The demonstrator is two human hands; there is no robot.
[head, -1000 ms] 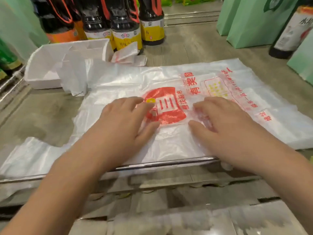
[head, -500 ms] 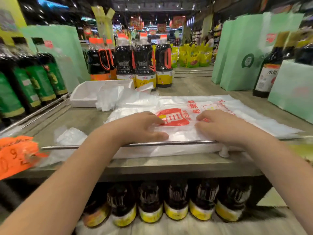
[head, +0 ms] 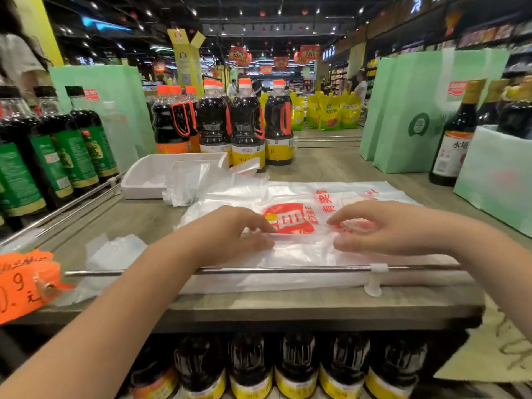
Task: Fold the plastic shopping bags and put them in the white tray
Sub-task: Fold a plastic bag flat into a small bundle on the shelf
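Supermarket display shelf (head: pixel 331 168), wooden top, metal rail (head: pixel 288 269) along the near edge. One plastic shopping bag (head: pixel 302 194) lies spread flat across it, red logo (head: pixel 288 218) face up, near edge draped over the rail.

Change: a second ago both palms lay flat on the bag, fingers spread, smoothing it. Now the fingers are curled. Left hand (head: pixel 230 231) is bent down onto the film just left of the logo and looks to pinch it; its thumb is partly hidden. Right hand (head: pixel 394 228) grasps a puckered bit of film between thumb and forefinger, just right of the logo. A low ridge of plastic runs between the two hands.

Reading: smoothing is over and the first fold is starting, probably the near half carried over the far half. Both pinches need to lift together or the slick film will skew.

White tray (head: pixel 149 174) sits far left, beside the soy sauce bottles (head: pixel 247 125), with loose white bags (head: pixel 187 182) spilling over its right side. Another crumpled bag (head: pixel 115 254) waits near left. This bag is not yet folded.
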